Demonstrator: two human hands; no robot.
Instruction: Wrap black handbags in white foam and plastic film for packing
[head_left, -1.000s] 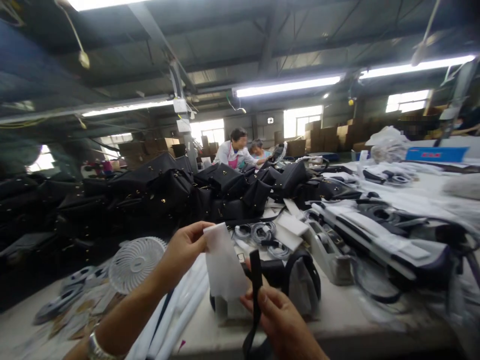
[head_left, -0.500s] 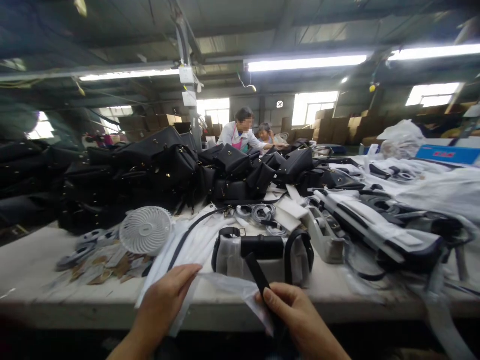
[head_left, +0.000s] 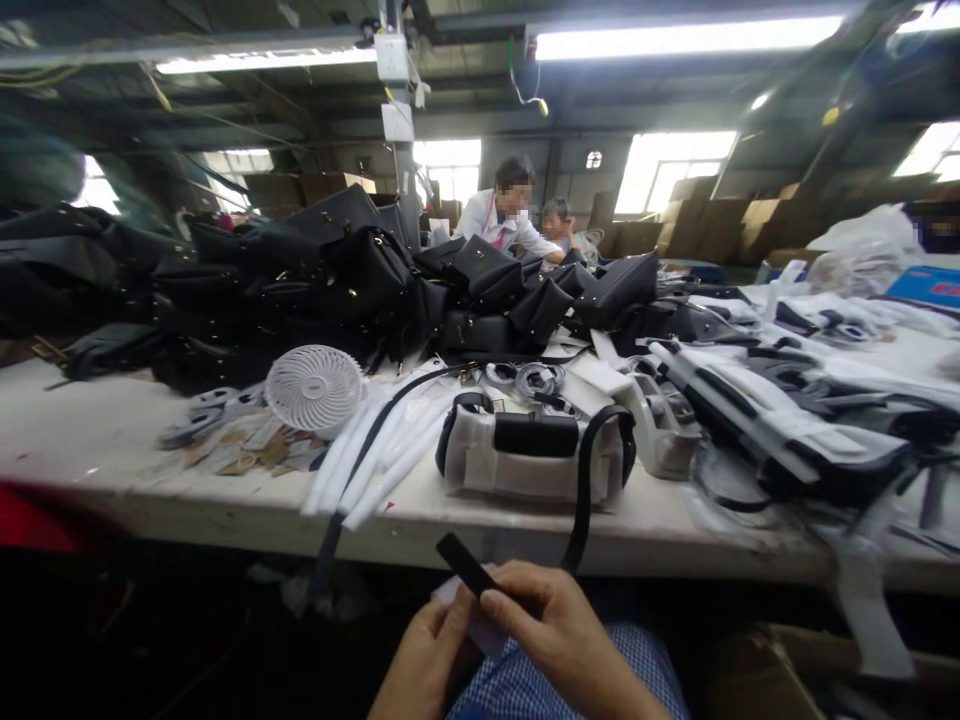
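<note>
My right hand [head_left: 551, 625] grips a black strap [head_left: 466, 566] close to its end, fingers closed around it. Beside it, my left hand [head_left: 431, 645] pinches a translucent wrapping sheet [head_left: 484, 630] against the strap. Both hands are nearly touching, low over my lap and in front of the table edge. From the handbag [head_left: 536, 475] a black strap hangs down over the edge behind my right hand. This bag stands upright on the table, its body covered in translucent wrapping and its black top part bare.
A white fan [head_left: 315, 388] and white strips [head_left: 397, 455] lie left of the bag. A tape dispenser [head_left: 671, 440] stands to its right, near wrapped bags [head_left: 780, 420]. Black bags [head_left: 277, 290] are heaped behind. Two people [head_left: 502, 215] are across the table.
Both hands have come down off the table edge toward my lap and closer together. The sheet has moved with them to the strap. The view has tilted downward.
</note>
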